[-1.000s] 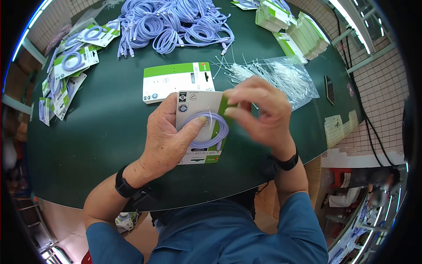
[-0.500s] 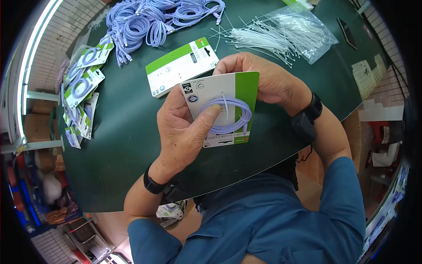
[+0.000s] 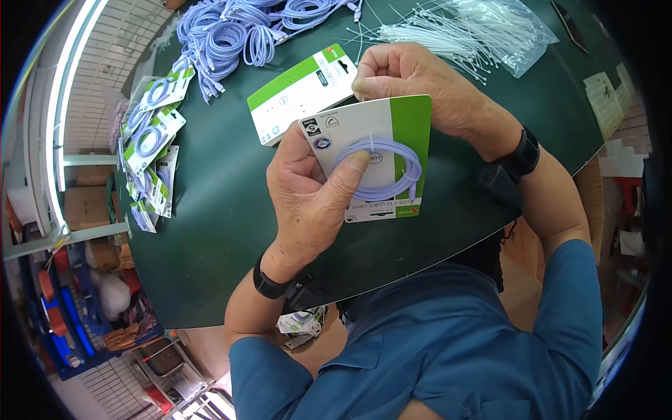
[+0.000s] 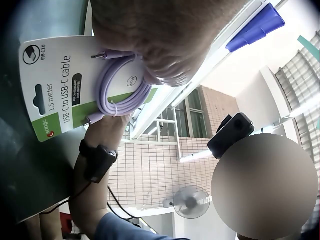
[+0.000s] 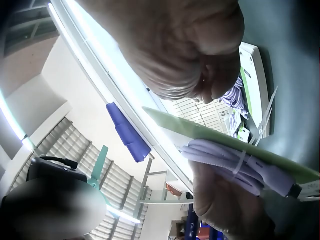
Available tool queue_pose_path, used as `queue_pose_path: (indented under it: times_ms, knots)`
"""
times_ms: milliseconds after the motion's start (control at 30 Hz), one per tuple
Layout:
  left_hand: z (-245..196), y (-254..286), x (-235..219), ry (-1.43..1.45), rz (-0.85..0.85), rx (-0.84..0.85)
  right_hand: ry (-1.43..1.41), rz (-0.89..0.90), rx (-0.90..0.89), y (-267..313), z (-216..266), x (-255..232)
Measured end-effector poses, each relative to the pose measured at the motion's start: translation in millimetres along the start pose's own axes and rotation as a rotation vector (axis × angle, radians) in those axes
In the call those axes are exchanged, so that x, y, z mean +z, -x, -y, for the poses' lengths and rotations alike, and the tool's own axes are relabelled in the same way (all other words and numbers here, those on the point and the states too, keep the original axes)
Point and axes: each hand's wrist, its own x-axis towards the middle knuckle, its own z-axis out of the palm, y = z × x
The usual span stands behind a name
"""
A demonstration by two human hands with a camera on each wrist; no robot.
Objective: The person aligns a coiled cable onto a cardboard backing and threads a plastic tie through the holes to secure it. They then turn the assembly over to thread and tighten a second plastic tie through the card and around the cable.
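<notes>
My left hand (image 3: 308, 196) grips a white and green retail card (image 3: 409, 119), thumb pressed on a coiled lilac USB-C cable (image 3: 413, 171) lying against its face. A thin white cable tie (image 3: 373, 143) crosses the coil near the thumb. Beyond the card's upper edge is my right hand (image 3: 427, 87), fingers curled and thumb near the index finger; I cannot tell whether it pinches anything. In the right wrist view, white tie ends (image 5: 266, 114) stick out behind the card. The left wrist view shows the cable's plugs (image 4: 95, 118) against the printed front.
A stack of cards (image 3: 280, 105) lies just past my hands. Behind it are a heap of lilac cables (image 3: 217, 52) and loose cable ties (image 3: 448, 35) spilling from a plastic bag (image 3: 525, 42). Carded cables (image 3: 150, 140) pile up at left; a phone (image 3: 570, 28) lies far right.
My right hand went from the card's right edge to behind it, then slightly up and away. The tie across the coil shows shorter now. The left hand keeps its grip on the card.
</notes>
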Motion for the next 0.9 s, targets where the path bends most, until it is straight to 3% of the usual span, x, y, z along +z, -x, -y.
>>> queue_pose_path:
  times_ms: [233, 400, 500, 533, 633, 733, 767, 833, 900]
  knots:
    - [-6.8, 3.7, 6.2, -0.054, -0.045, 0.021, 0.423, -0.169, -0.247, 2.4, 3.9, 15.6]
    - [-6.1, 5.0, 3.0, -0.066, -0.073, 0.055, 0.482, -0.178, -0.331, 3.9, 5.5, 24.8]
    - [-9.7, 7.5, 0.6, -0.122, -0.086, 0.044, 0.619, -0.287, -0.375, 6.5, 11.3, 26.3]
    - [-13.1, 10.9, 0.3, -0.155, -0.034, 0.073, 0.615, -0.283, -0.37, 5.2, 10.4, 23.1]
    - [-18.4, 9.0, 2.5, -0.183, 0.066, 0.17, 0.184, -0.632, -0.231, -4.0, 17.3, -8.8]
    - [-12.4, 0.4, 2.0, -0.057, -0.081, 0.022, 0.061, -0.618, -0.288, 1.0, 11.6, -21.9]
    - [-10.6, -5.0, -0.7, -0.03, -0.097, 0.057, -0.022, -0.618, -0.314, 2.0, 11.1, -24.3]
    - [-7.8, -17.0, -9.6, 0.095, -0.248, -0.026, -0.064, -0.403, -0.242, 6.7, 17.8, -9.7]
    - [-7.0, -20.7, -14.9, 0.116, -0.266, 0.002, -0.042, -0.252, -0.146, 10.2, 23.8, 14.8]
